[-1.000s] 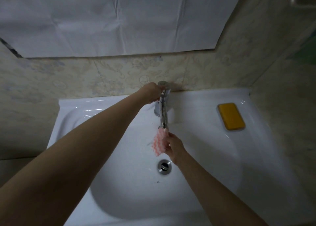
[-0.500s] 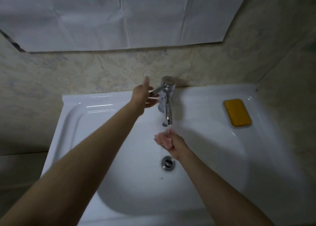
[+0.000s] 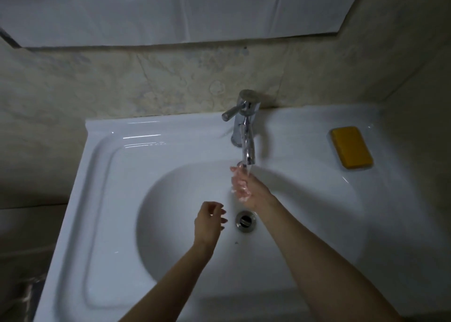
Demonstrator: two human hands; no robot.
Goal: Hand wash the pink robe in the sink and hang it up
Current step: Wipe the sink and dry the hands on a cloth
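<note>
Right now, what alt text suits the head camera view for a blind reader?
A person's right hand holds a small pink cloth under water running from a chrome tap over a white sink. The left hand hovers empty near the metal drain; a yellow rectangular block lies on the right ledge.

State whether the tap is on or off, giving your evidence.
On: water runs from the tap onto the pink robe in the right hand.

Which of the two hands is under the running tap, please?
The right hand, holding the pink robe beneath the faucet spout; the left hand hangs empty beside the drain.
</note>
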